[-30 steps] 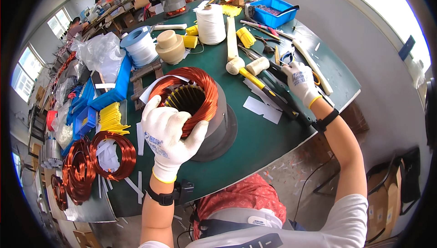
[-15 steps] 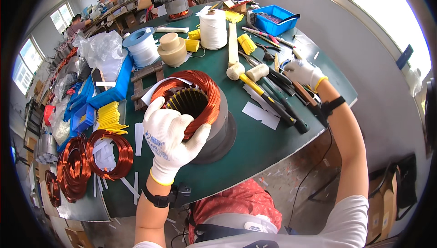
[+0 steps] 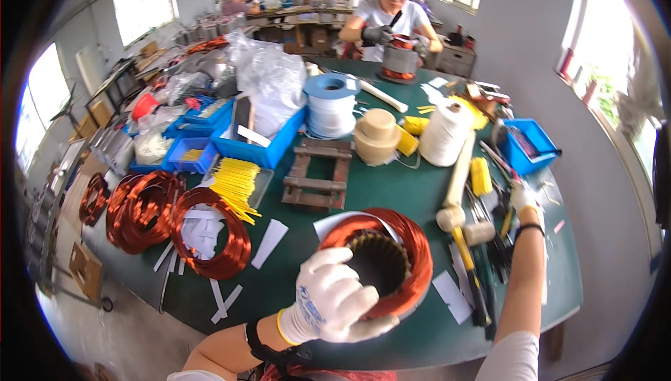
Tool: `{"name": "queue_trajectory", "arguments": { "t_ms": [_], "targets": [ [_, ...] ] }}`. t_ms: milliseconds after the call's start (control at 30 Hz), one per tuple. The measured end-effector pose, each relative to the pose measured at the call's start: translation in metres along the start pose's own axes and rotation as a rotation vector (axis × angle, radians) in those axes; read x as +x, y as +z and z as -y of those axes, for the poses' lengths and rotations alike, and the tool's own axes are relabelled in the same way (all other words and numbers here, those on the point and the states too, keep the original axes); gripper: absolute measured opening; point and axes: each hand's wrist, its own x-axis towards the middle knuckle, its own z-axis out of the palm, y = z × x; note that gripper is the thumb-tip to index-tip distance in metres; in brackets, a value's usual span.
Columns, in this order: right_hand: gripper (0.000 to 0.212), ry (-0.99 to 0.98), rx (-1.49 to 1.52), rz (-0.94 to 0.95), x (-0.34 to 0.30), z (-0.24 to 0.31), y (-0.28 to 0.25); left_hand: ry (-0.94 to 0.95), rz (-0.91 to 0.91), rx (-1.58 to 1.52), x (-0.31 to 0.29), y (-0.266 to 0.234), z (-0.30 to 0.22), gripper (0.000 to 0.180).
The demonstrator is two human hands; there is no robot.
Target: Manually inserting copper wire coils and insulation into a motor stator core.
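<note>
A stator (image 3: 402, 241) with a thick ring of copper winding stands at the table's near edge, yellowish liners around its dark bore. My left hand (image 3: 332, 300), in a white knit glove, curls over the winding's near left rim, with the thumb toward the near side and the fingers by the bore. A white paper strip (image 3: 335, 221) lies under the winding's far edge. My right hand (image 3: 523, 198), also gloved, reaches out among the tools at the right, its fingertips beside a red-handled tool; the fingers are too small and blurred to make out.
Hammers with yellow (image 3: 470, 269) and pale (image 3: 458, 178) handles lie right of the stator. Beyond stand a blue bin (image 3: 529, 147), a white thread cone (image 3: 446, 133) and a wooden frame (image 3: 318, 175). Copper coils (image 3: 210, 234) and yellow strips (image 3: 234, 189) lie left. A co-worker handles another stator (image 3: 399, 59).
My view has lifted and turned left, so the stator appears lower and further right. The right hand has reached farther out, past the hammer heads toward the blue bin. My left hand stays on the winding.
</note>
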Motion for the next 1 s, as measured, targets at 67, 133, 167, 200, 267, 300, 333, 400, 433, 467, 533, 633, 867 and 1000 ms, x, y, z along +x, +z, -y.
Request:
{"name": "queue_trajectory", "arguments": {
  "t_ms": [67, 133, 167, 200, 267, 300, 333, 400, 433, 467, 533, 633, 867, 1000],
  "targets": [
    [0.028, 0.017, -0.032, 0.007, 0.007, -0.012, -0.004, -0.021, 0.014, -0.026, 0.001, -0.002, -0.003, 0.036],
    [0.024, 0.071, -0.04, 0.078, 0.006, 0.018, -0.026, -0.054, 0.015, 0.007, 0.0, -0.006, -0.005, 0.036],
    [0.029, 0.033, 0.01, 0.025, 0.006, 0.017, -0.02, -0.055, 0.013, 0.014, 0.0, -0.008, -0.006, 0.036],
    [0.03, 0.078, -0.016, -0.027, 0.0, 0.009, -0.017, -0.046, 0.003, -0.002, 0.0, -0.006, -0.006, 0.035],
    [0.032, 0.125, -0.044, -0.081, -0.007, -0.006, -0.017, -0.035, -0.027, -0.024, 0.0, 0.001, -0.003, 0.035],
    [0.032, 0.123, 0.009, -0.123, -0.01, -0.015, -0.021, -0.022, -0.048, -0.044, 0.0, 0.004, -0.001, 0.034],
    [0.031, 0.126, 0.061, -0.164, -0.014, -0.024, -0.025, -0.002, -0.038, -0.068, 0.0, 0.006, 0.002, 0.035],
    [0.019, -0.042, 0.239, -0.425, -0.03, -0.036, -0.046, 0.048, -0.018, -0.108, 0.002, 0.007, 0.008, 0.032],
    [0.016, -0.12, 0.302, -0.535, -0.034, -0.039, -0.068, 0.067, 0.003, -0.129, 0.005, 0.006, 0.012, 0.03],
    [0.015, -0.068, 0.554, -0.516, -0.048, -0.016, -0.1, 0.087, -0.007, -0.127, 0.002, 0.005, 0.014, 0.027],
    [0.015, -0.038, 0.849, -0.534, -0.092, 0.049, -0.177, 0.125, -0.001, -0.112, 0.002, -0.002, 0.018, 0.022],
    [0.017, -0.041, 0.884, -0.547, -0.174, 0.113, -0.252, 0.113, -0.006, -0.164, 0.003, -0.006, 0.029, 0.018],
    [0.008, -0.054, 0.83, 0.255, -0.326, 0.187, -0.211, -0.207, -0.116, 0.008, 0.039, -0.015, 0.043, 0.042],
    [0.005, -0.186, 1.04, 0.103, -0.308, 0.225, -0.266, -0.607, 0.432, -0.241, 0.048, -0.016, 0.049, 0.054]
  ]
}}
